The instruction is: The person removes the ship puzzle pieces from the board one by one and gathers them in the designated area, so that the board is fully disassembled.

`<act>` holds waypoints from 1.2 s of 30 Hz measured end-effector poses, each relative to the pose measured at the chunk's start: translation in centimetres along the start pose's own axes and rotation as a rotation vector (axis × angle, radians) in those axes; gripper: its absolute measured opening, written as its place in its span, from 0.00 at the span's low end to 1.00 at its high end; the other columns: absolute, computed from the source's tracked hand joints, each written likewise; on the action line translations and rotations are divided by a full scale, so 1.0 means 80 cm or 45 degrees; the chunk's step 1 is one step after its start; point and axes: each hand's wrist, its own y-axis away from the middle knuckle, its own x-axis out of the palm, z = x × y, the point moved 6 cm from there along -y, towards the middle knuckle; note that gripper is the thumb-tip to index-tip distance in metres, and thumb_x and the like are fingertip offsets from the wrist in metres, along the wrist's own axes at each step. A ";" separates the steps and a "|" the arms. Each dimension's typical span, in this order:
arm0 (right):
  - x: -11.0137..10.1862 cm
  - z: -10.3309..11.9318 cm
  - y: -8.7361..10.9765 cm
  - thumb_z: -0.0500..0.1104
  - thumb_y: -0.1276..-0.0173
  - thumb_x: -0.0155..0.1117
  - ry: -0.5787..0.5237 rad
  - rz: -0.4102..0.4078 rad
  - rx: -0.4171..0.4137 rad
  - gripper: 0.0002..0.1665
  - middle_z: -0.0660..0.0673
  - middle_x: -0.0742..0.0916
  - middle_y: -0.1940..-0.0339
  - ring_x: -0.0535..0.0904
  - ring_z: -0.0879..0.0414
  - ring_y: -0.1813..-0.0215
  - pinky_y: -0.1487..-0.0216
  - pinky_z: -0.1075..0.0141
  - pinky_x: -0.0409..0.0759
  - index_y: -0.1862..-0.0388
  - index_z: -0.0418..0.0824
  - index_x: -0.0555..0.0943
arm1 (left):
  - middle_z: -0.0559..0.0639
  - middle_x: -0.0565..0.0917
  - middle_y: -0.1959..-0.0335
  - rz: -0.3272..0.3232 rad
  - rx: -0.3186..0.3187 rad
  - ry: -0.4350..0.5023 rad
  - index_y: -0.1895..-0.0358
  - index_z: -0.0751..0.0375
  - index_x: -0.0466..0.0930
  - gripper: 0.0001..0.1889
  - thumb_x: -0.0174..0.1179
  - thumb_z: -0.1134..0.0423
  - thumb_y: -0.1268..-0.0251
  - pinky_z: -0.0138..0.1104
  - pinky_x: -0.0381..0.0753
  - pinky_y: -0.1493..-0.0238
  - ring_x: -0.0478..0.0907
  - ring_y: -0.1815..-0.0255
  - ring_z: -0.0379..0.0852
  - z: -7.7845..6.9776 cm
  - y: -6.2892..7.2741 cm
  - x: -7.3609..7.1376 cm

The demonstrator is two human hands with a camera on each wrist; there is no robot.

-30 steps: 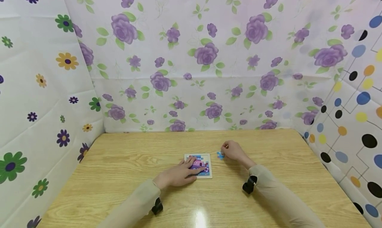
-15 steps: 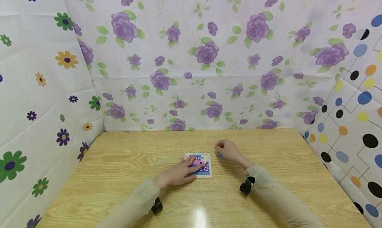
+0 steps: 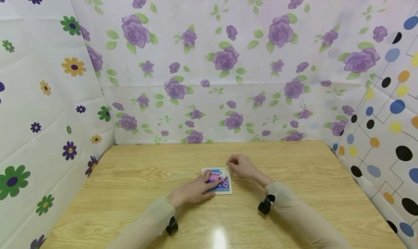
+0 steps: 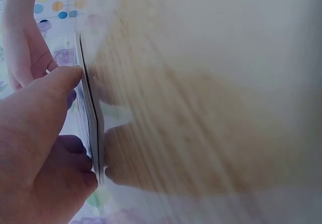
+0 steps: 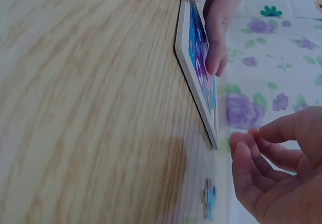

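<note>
A square jigsaw puzzle (image 3: 215,189) in a pale frame lies on the table, its picture blue, pink and purple. My left hand (image 3: 196,188) rests on its left part with fingers spread, hiding some of the picture. In the left wrist view, the left thumb (image 4: 60,80) touches the board's edge. My right hand (image 3: 243,166) hovers by the board's upper right corner, thumb and fingertips pinched together. A small pale bit of puzzle piece (image 4: 49,71) shows at those fingertips; the rest is hidden. A loose blue piece (image 5: 210,199) lies on the table below the right hand.
The wooden table (image 3: 147,162) extends around the board. A flowered cloth (image 3: 209,78) hangs behind it, with patterned cloths at the left (image 3: 49,96) and right (image 3: 385,133). Each wrist wears a black camera.
My right hand has moved left, from beside the loose blue pieces to the board's upper right corner, covering the pieces in the head view. The left hand has stayed on the board.
</note>
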 end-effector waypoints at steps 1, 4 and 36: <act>0.002 0.002 0.000 0.40 0.28 0.55 -0.005 0.005 -0.004 0.11 0.43 0.86 0.67 0.79 0.58 0.70 0.72 0.69 0.77 0.58 0.37 0.83 | 0.68 0.46 0.22 -0.002 -0.005 -0.001 0.23 0.38 0.52 0.29 0.43 0.44 0.24 0.55 0.63 0.29 0.46 0.22 0.64 0.000 0.000 0.000; 0.009 0.006 -0.002 0.39 0.28 0.56 -0.002 0.018 -0.013 0.09 0.44 0.85 0.66 0.78 0.59 0.69 0.70 0.70 0.78 0.60 0.38 0.83 | 0.68 0.46 0.22 -0.004 -0.017 -0.005 0.23 0.38 0.51 0.29 0.42 0.44 0.24 0.55 0.64 0.30 0.46 0.22 0.64 0.002 0.001 0.002; 0.038 0.021 -0.012 0.32 0.36 0.60 0.164 0.095 0.072 0.06 0.47 0.84 0.71 0.76 0.59 0.71 0.70 0.70 0.75 0.64 0.36 0.84 | 0.62 0.42 0.21 0.099 -0.086 -0.021 0.22 0.47 0.45 0.36 0.38 0.37 0.26 0.51 0.56 0.25 0.41 0.20 0.59 0.001 0.018 0.008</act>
